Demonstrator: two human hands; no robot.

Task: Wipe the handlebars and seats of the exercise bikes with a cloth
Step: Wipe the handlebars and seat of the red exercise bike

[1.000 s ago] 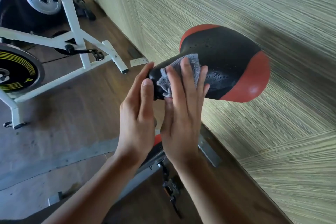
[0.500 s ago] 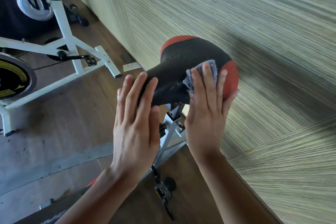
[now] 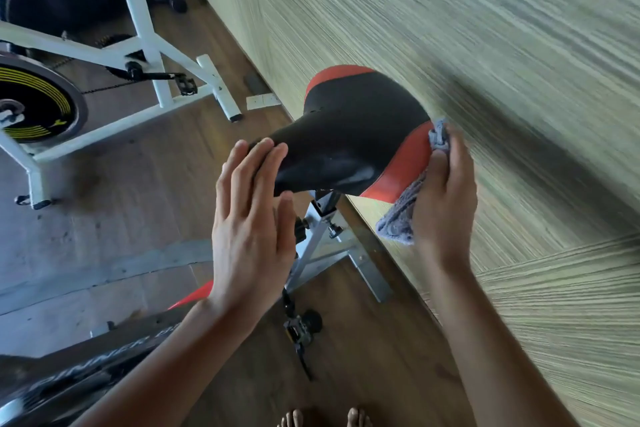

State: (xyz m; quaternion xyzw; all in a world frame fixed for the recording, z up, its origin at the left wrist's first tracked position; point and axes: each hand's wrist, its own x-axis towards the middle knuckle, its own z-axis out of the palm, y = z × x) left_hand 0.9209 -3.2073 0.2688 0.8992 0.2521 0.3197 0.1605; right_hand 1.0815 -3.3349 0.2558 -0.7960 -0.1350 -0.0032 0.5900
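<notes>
The wall [image 3: 502, 62] stands just behind the wide end of the seat [image 3: 353, 128]; our right hand [image 3: 443, 198], gripping the cloth [image 3: 398, 222], fills that narrow gap. Left of the nose we have open floor [image 3: 138, 198] up to the white bike [image 3: 149, 42]. The seat post [image 3: 323, 215] blocks below.

The bare left hand [image 3: 249, 218] and bare right hand [image 3: 446, 201] each join an uncovered forearm, the left forearm [image 3: 166, 357] and the right forearm [image 3: 491, 340] showing skin along their whole visible length. The fingers [image 3: 242, 177] of the left hand are long and slender; their nails look short and plain, though blur softens them. At the bottom edge show the toes of a bare left foot [image 3: 292, 419] and a bare right foot [image 3: 358, 418], the rest cut off by the frame
</notes>
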